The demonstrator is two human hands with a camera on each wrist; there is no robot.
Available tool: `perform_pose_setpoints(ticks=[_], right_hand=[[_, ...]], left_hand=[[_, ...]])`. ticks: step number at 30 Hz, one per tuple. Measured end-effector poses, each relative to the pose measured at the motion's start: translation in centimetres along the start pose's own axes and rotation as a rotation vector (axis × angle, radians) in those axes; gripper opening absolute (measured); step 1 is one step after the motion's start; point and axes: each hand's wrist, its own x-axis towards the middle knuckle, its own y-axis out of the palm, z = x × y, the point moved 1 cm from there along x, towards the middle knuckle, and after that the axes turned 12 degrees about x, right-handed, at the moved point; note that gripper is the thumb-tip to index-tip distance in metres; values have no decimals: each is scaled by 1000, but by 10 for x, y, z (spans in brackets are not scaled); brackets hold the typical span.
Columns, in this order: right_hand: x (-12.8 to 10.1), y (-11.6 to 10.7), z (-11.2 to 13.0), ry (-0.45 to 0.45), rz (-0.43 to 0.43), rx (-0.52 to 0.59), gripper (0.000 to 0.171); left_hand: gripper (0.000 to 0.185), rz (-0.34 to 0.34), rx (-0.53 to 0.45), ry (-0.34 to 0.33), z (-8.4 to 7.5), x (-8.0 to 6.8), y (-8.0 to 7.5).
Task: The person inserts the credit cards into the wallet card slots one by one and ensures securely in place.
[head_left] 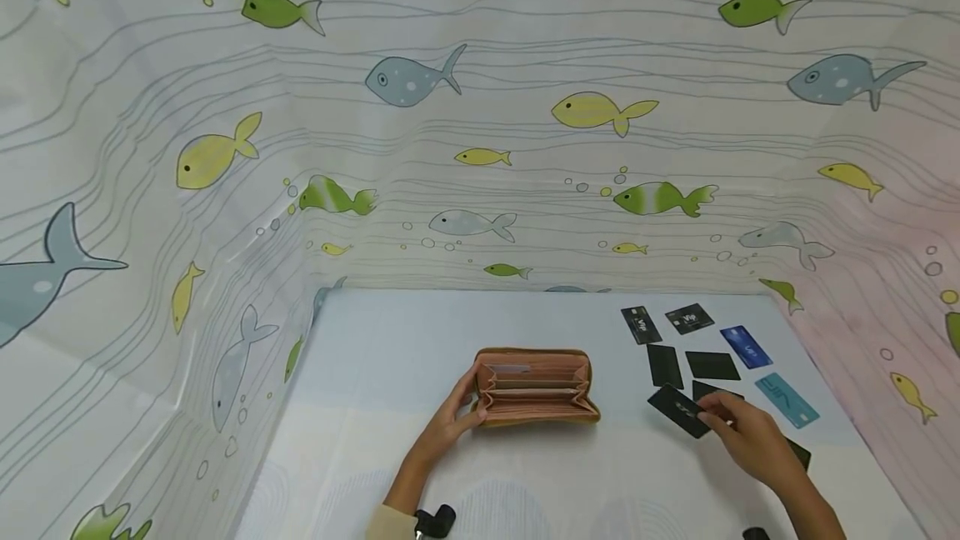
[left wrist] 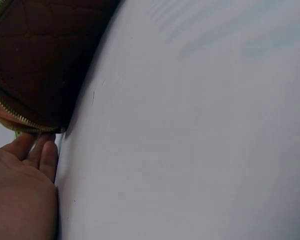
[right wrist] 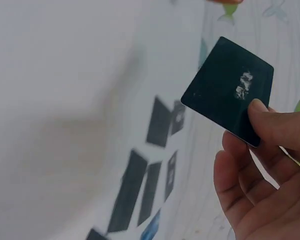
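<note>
A tan zip wallet [head_left: 536,386] lies unzipped on the white table [head_left: 390,373], showing pink card slots. My left hand [head_left: 450,417] holds its left end, fingers curled round the edge; the left wrist view shows the wallet's dark quilted outside [left wrist: 40,55] above my fingers [left wrist: 40,152]. My right hand [head_left: 738,427] pinches a black card [head_left: 678,411] between thumb and fingers, just above the table to the wallet's right. In the right wrist view the black card [right wrist: 230,97] is lifted clear, thumb [right wrist: 270,120] on its corner.
Several more cards lie at the table's right: black ones [head_left: 665,365], a dark blue one [head_left: 746,347] and a light blue one [head_left: 786,399]. Fish-print curtain walls [head_left: 480,148] enclose the table on the left, back and right.
</note>
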Motion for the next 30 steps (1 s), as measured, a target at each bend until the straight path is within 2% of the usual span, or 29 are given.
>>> perform_pose_setpoints(ticks=[7,11,16,19,22,30], right_hand=[[30,15,42,-107,-52,80,16],[45,25,65,-165,-14,97,15],[62,39,88,-240,46,101,11],[71,46,98,-292,64,101,10],[78,52,105,-326,68,108,10],[94,63,116,-327,129,125,12]], left_hand=[[73,-21,-1,-7,0,2,-2],[74,-8,-9,-16,-3,2,-3],[73,33,-26,-32,-23,0,-7],[72,44,-21,-37,-32,0,-9],[73,41,-20,-39,-35,-1,-10],[73,38,-34,-43,-34,0,-10]])
